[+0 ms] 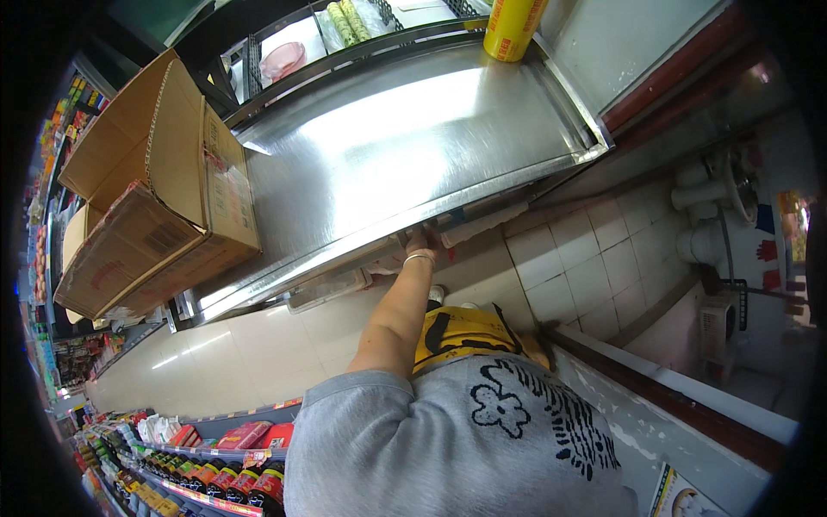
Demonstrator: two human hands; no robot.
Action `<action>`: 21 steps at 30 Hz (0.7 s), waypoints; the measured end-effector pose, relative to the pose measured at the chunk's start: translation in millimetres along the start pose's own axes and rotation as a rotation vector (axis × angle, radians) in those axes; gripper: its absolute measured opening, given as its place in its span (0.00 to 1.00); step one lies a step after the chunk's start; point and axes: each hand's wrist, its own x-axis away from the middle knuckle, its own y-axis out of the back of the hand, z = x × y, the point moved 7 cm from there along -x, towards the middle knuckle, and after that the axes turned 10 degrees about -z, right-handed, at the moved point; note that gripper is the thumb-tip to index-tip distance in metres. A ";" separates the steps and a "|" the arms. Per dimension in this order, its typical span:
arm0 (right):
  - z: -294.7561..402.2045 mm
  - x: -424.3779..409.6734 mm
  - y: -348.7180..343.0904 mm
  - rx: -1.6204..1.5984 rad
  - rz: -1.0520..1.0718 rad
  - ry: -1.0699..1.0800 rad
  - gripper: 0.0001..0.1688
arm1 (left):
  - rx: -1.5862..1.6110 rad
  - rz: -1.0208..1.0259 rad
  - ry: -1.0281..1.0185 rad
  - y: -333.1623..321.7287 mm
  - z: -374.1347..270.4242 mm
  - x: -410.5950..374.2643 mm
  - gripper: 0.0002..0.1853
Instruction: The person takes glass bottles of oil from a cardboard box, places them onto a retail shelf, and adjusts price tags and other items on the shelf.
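Note:
My left hand (421, 240), with a pale bracelet at the wrist, reaches under the front edge of a stainless steel table (387, 148). Its fingers are partly hidden among things on the shelf below, so whether they grip anything cannot be made out. My right hand is out of view; only a small patch of skin shows beside the yellow apron (452, 333). A large opened cardboard box (226, 187) stands on the table's left end. On the far right corner is a yellow roll with red print (507, 39), apparently cling film.
Behind the table are black crates, one with green vegetables wrapped in plastic (349, 22). A clear plastic container (329, 291) juts out below the table. Store shelves with dark bottles (239, 481) stand lower left. A doorway with a dark red frame (685, 394) lies right.

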 end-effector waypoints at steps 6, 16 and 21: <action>-13.0 0.7 13.4 0.042 0.032 -0.035 0.11 | -0.366 0.158 -0.426 -10.5 -22.2 32.0 0.06; -18.2 -9.5 33.9 0.078 0.071 -0.022 0.11 | -0.458 0.219 -0.267 65.2 -15.2 155.4 0.08; -2.6 -30.2 41.3 0.117 0.123 0.047 0.11 | -0.460 0.189 -0.254 106.9 -12.4 200.1 0.12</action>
